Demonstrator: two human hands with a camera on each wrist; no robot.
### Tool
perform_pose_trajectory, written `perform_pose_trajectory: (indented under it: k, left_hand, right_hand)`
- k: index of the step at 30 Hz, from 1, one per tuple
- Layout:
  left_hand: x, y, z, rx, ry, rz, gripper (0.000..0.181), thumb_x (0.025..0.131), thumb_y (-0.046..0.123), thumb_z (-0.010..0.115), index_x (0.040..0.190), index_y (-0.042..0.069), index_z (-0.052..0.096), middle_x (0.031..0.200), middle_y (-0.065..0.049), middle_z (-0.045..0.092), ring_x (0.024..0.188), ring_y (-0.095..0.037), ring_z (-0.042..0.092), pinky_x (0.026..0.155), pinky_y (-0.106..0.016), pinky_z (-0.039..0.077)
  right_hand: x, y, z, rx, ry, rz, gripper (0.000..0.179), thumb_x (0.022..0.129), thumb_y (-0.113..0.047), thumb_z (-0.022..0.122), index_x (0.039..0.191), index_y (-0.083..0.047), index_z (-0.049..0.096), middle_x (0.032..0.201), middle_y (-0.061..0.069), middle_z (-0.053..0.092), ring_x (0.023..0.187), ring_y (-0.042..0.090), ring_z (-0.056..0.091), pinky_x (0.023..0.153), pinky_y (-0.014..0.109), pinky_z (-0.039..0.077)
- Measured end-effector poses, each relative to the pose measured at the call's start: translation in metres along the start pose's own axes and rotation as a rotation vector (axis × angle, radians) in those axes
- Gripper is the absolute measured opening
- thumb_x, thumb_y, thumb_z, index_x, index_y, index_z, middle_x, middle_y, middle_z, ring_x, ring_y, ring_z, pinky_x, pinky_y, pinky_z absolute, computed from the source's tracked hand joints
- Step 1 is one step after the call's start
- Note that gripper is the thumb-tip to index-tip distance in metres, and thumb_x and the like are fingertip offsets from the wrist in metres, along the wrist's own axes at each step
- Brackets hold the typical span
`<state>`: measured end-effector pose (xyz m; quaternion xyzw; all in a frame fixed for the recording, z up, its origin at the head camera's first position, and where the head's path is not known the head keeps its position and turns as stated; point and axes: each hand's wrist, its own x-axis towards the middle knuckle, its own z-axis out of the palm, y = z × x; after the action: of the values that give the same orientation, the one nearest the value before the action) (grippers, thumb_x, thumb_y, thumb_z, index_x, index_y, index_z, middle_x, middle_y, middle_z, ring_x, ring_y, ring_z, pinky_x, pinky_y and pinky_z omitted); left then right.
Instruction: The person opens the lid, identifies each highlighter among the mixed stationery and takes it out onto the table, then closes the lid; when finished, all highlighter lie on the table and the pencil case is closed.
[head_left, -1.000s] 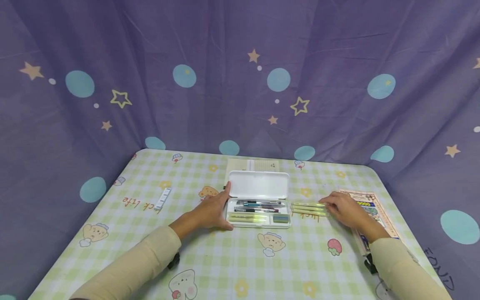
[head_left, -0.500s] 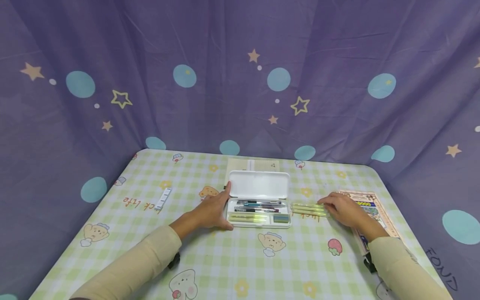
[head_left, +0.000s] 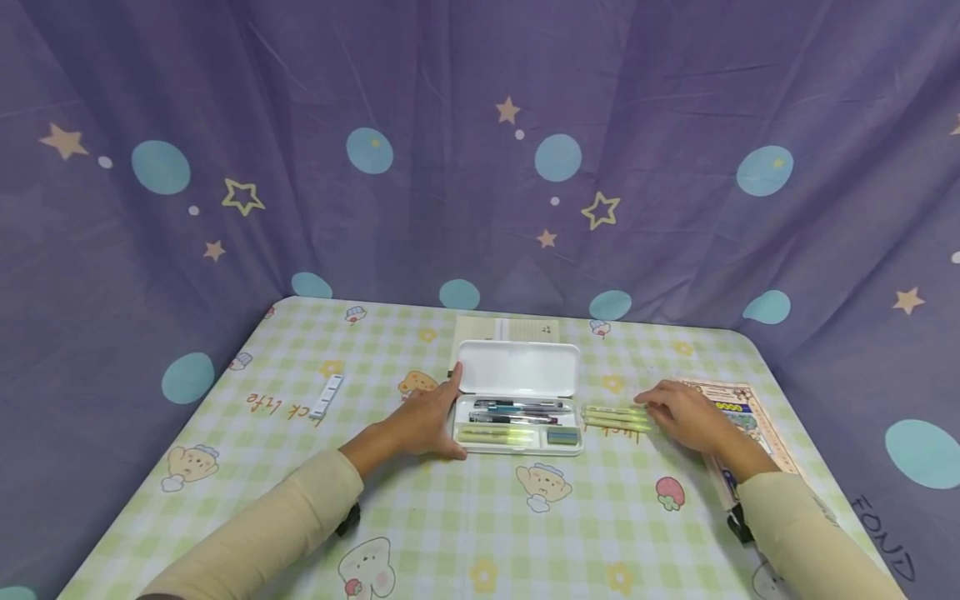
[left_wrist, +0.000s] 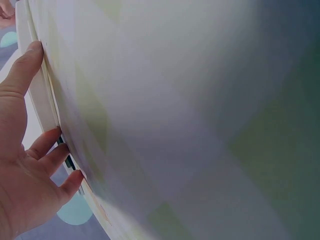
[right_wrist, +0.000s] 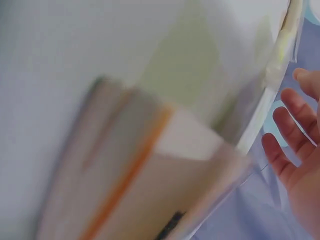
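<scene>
An open white pencil case [head_left: 517,451] lies mid-table with its lid [head_left: 517,367] raised at the back. It holds several dark-barrelled pens [head_left: 517,419], yellow pens [head_left: 491,435] in the front section and a small grey-blue block [head_left: 562,436]. My left hand [head_left: 425,423] rests against the case's left end, thumb at the front corner and fingers along the lid side. Several yellow-green pens [head_left: 611,419] lie side by side on the table, just right of the case. My right hand [head_left: 686,417] has its fingertips at their right ends; in the right wrist view its fingers [right_wrist: 295,120] are loosely bent and apart.
Behind the case lies a cream notebook [head_left: 506,328]. A printed booklet [head_left: 750,425] lies partly beneath my right forearm. Further left is a small white strip-shaped item [head_left: 326,397]. The checked tablecloth [head_left: 450,533] reaches back to a purple curtain [head_left: 465,167].
My right thumb and index finger have shifted slightly at the right ends of the yellow-green pens. My left hand and the case stay in place.
</scene>
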<state>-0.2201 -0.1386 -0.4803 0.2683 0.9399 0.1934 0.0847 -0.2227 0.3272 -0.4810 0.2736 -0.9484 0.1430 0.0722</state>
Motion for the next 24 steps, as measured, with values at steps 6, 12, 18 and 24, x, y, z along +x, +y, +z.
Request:
perform_pose_trajectory:
  k: [6,12,18,24]
  left_hand:
    - [0.0,-0.002,0.001,0.002,0.0,-0.003,0.15,0.065,0.056,0.092,0.163,0.002,-0.007,0.153,-0.015,0.05,0.138,-0.031,0.053,0.106,-0.055,0.041]
    - [0.0,-0.001,0.001,0.006,-0.002,-0.001,0.15,0.065,0.058,0.091,0.163,0.002,-0.007,0.159,-0.016,0.044,0.141,-0.031,0.05,0.106,-0.054,0.04]
    - [-0.001,0.0,-0.001,-0.004,-0.004,0.001,0.149,0.065,0.057,0.092,0.163,0.002,-0.007,0.16,-0.017,0.042,0.142,-0.032,0.048,0.106,-0.055,0.04]
    - [-0.001,-0.002,0.0,-0.007,-0.006,-0.007,0.15,0.065,0.056,0.092,0.163,0.003,-0.008,0.16,-0.016,0.042,0.142,-0.032,0.049,0.107,-0.055,0.04]
  right_hand:
    - [0.007,-0.014,-0.003,-0.002,-0.018,-0.022,0.021,0.095,-0.013,0.069,0.114,-0.013,0.077,0.101,0.0,0.072,0.095,0.022,0.068,0.086,0.046,0.055]
    - [0.014,-0.029,-0.002,-0.019,-0.028,-0.067,0.019,0.095,-0.015,0.071,0.113,-0.017,0.078,0.101,-0.004,0.072,0.095,0.019,0.067,0.084,0.043,0.055]
    - [0.021,-0.047,-0.002,-0.028,-0.021,-0.101,0.021,0.093,-0.016,0.074,0.113,-0.019,0.078,0.101,-0.004,0.072,0.093,0.016,0.066,0.08,0.04,0.055]
    - [0.031,-0.068,0.001,-0.007,-0.004,-0.175,0.019,0.092,-0.015,0.075,0.111,-0.017,0.079,0.096,-0.007,0.071,0.088,0.01,0.063,0.079,0.035,0.054]
